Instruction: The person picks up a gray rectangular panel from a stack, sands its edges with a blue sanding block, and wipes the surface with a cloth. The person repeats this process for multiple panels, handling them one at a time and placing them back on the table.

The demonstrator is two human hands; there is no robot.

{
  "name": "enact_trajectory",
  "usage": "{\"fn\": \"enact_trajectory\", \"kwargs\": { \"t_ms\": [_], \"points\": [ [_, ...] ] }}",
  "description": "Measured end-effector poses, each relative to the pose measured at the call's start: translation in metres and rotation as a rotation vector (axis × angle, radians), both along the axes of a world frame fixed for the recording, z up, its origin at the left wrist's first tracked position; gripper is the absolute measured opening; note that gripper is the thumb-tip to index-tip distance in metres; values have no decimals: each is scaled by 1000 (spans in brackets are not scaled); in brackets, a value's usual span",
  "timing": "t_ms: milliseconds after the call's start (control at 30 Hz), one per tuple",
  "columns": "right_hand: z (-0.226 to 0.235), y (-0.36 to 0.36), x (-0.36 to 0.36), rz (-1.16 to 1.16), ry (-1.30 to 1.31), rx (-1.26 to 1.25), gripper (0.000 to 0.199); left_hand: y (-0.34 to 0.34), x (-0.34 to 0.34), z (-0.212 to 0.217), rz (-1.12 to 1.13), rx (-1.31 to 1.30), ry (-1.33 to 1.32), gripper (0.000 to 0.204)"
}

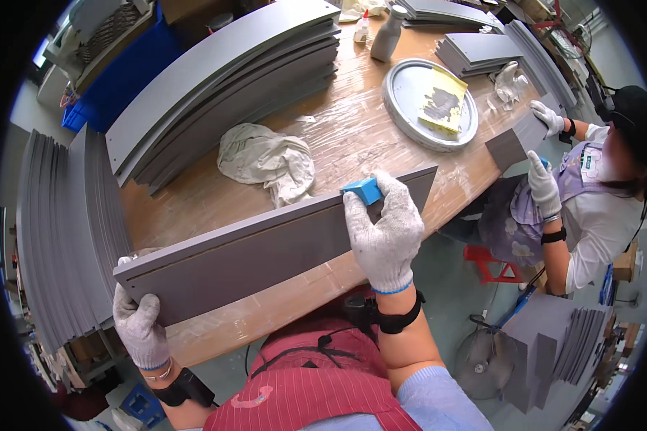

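A long grey panel (266, 248) with a groove along its upper edge stands tilted on the wooden table. My left hand (141, 327), in a white knit glove, grips its left end, the thumb on the near face and the other fingers behind. Near the right end, my gloved right hand (385, 233) pinches a small blue block (364, 190) against the panel's top edge. Behind the panel lies a crumpled white cloth (266, 159).
Tall stacks of grey panels (223, 79) fill the back left. A round lid (399, 118) carries a smeared yellow sheet (444, 100), near a grey bottle (388, 34) and a glue bottle (361, 27). At right a co-worker (582, 194) handles another panel (517, 142).
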State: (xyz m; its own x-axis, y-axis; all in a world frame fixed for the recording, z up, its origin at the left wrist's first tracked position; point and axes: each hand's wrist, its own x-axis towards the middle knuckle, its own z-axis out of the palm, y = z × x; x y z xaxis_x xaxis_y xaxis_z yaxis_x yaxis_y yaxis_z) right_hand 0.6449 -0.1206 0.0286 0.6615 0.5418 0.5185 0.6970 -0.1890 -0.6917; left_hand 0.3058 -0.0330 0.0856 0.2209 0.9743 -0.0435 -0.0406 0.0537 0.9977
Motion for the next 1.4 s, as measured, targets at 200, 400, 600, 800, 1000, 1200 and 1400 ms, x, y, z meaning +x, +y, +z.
{"fn": "enact_trajectory", "kwargs": {
  "t_ms": [200, 400, 600, 800, 1000, 1200, 1400],
  "points": [
    [-51, -22, 92, -303, -77, -131, 36, 8, -7, -11, -8, 37, 56, 52],
    [-79, -38, 176, -506, 39, -238, 30, 9, -11, -17, 8, -18, 78, 57],
    [-87, -64, 216, -223, 531, 13, 32, 20, -41, -34, 11, 37, 162, 62],
    [-57, -71, 243, 44, 870, -114, 32, 31, -75, -45, -43, -34, 161, 69],
    [-64, -50, 258, 103, 926, -216, 31, 35, -79, -38, -58, -74, 156, 67],
    [-71, -60, 253, 47, 986, 98, 32, 34, -78, -42, -15, -50, 181, 69],
    [-91, -59, 223, -36, 932, 145, 34, 37, -71, -53, -9, -61, 220, 67]
  ]
}}
